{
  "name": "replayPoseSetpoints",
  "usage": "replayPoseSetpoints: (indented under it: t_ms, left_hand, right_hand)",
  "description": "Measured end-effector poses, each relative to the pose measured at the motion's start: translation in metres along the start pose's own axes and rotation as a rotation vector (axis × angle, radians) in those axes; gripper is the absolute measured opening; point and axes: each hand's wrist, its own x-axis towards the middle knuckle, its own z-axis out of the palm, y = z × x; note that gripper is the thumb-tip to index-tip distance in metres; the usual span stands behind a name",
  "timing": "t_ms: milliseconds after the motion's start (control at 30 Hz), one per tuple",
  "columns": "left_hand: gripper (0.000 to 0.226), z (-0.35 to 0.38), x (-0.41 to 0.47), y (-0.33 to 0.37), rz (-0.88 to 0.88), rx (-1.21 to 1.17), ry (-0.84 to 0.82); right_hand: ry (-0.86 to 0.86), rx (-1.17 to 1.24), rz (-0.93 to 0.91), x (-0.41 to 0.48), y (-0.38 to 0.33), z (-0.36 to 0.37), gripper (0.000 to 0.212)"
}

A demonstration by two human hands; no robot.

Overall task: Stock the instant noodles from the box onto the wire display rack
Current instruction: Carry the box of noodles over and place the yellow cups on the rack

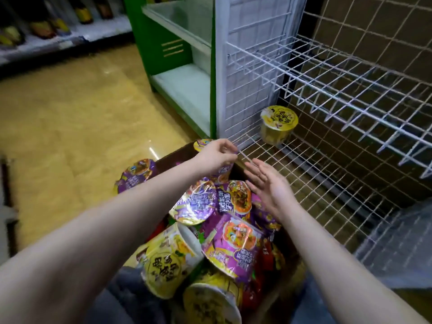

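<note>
Yellow noodle cup (278, 125) already stands on the wire rack (304, 174), beyond the box (170, 155). At the box's far edge the left hand (217, 155) curls round a purple cup (203, 144), seemingly to lift it; the right hand (268, 183) hovers beside, fingers straight, empty, ready to steady.

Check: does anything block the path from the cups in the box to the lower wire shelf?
Nothing visible does. The lower shelf lies right beside the box, bare wire but for one yellow cup standing in its far left corner.
</note>
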Motion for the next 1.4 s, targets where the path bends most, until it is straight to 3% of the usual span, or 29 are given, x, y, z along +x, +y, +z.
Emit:
replayPoseSetpoints:
  t_ms: [233,467,533,667,833,967,1233,1400]
  left_hand:
    - [0.022,-0.015,-0.06,-0.028,-0.089,0.233,0.055]
    - [0.015,-0.032,-0.087,-0.044,-0.089,0.433,-0.096]
    - [0.02,-0.042,-0.087,-0.052,-0.071,0.409,-0.108]
    - [0.025,-0.06,-0.083,-0.082,-0.035,0.352,-0.135]
    - [0.022,-0.071,-0.077,-0.11,-0.028,0.316,-0.234]
    - [0.017,-0.072,-0.073,-0.111,-0.046,0.243,-0.264]
    - [0.012,-0.072,-0.074,-0.11,-0.043,0.094,-0.315]
    - [0.013,-0.076,-0.073,-0.103,-0.067,0.053,-0.359]
  right_hand:
    - [-0.162,-0.199,0.041,-0.037,0.044,0.027,0.019]
    - [-0.309,-0.472,0.027,-0.07,0.078,0.065,0.028]
    - [-0.281,-0.656,0.033,-0.07,0.09,0.073,0.037]
    - [-0.309,-1.112,0.004,-0.063,0.11,0.083,0.035]
    - [-0.28,-1.353,0.05,-0.064,0.123,0.092,0.051]
    - [-0.266,-1.342,0.086,-0.065,0.122,0.095,0.052]
    - [-0.259,-1.27,0.11,-0.063,0.117,0.094,0.027]
    - [-0.211,-1.115,0.135,-0.061,0.111,0.091,0.024]
